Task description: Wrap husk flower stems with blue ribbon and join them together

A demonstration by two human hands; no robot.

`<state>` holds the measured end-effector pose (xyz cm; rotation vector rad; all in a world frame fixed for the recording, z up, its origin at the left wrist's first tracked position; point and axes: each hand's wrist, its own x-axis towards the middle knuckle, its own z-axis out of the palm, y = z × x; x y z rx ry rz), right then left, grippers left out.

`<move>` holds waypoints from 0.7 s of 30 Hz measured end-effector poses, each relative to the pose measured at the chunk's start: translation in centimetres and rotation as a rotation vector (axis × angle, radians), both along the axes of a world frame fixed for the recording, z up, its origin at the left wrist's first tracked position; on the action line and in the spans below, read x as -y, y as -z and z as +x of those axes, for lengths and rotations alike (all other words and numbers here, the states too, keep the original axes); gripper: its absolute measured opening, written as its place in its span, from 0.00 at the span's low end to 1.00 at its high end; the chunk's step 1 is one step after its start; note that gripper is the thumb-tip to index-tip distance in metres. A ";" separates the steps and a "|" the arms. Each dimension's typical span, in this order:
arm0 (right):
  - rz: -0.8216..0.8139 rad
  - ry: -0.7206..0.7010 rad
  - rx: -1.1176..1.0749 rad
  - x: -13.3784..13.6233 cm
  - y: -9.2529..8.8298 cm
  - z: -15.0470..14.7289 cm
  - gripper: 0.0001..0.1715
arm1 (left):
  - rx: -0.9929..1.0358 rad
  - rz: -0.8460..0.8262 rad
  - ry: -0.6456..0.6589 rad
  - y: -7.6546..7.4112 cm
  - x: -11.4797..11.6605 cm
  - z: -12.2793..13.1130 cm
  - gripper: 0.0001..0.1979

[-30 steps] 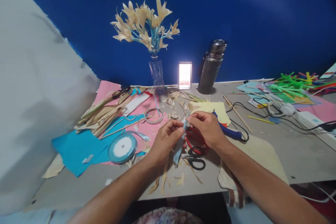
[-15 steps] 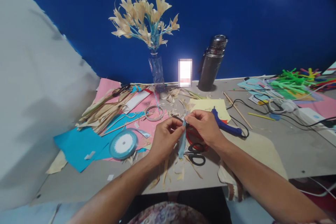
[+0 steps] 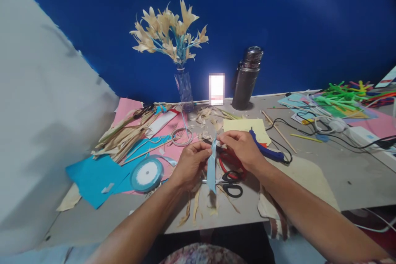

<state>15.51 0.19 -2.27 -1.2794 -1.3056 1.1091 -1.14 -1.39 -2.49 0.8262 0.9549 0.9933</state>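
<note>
A light blue ribbon (image 3: 211, 173) hangs down over the table, its upper part pinched in my fingers. My left hand (image 3: 192, 163) is closed on the ribbon from the left, thumb against the fingertips. From the right, my right hand (image 3: 236, 145) pinches near the ribbon's top end; what else may lie between its fingertips is too small to make out. Below my hands lie black-handled scissors (image 3: 232, 190), partly behind the ribbon, and a red-handled tool (image 3: 227, 165) partly covered by my right hand. A blue glue gun (image 3: 267, 151) rests just right of that hand.
A ribbon spool (image 3: 147, 174) lies on blue paper (image 3: 89, 173) at left, near dried husks (image 3: 123, 132). Husk flowers (image 3: 170, 29) stand in a clear bottle (image 3: 185, 90). Farther back are a flask (image 3: 246, 78) and a bright blurred rectangle. Cables and green pipe cleaners (image 3: 340, 97) lie at right.
The ribbon has turned so its flat side shows wider, and its lower end hangs across the scissors. My left hand has shifted slightly left and down. The camera view has tilted a little.
</note>
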 end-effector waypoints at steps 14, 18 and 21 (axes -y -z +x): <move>-0.043 -0.079 1.412 2.4 -1.2 11.5 0.11 | 0.192 -0.093 0.059 0.1 -0.5 -0.8 0.11; -0.035 -0.006 1.396 3.0 0.7 12.1 0.14 | 0.171 -0.086 0.020 0.2 -1.1 -1.1 0.11; 0.051 0.007 1.407 3.1 1.3 12.0 0.18 | 0.138 -0.060 -0.014 0.1 -1.6 -1.3 0.10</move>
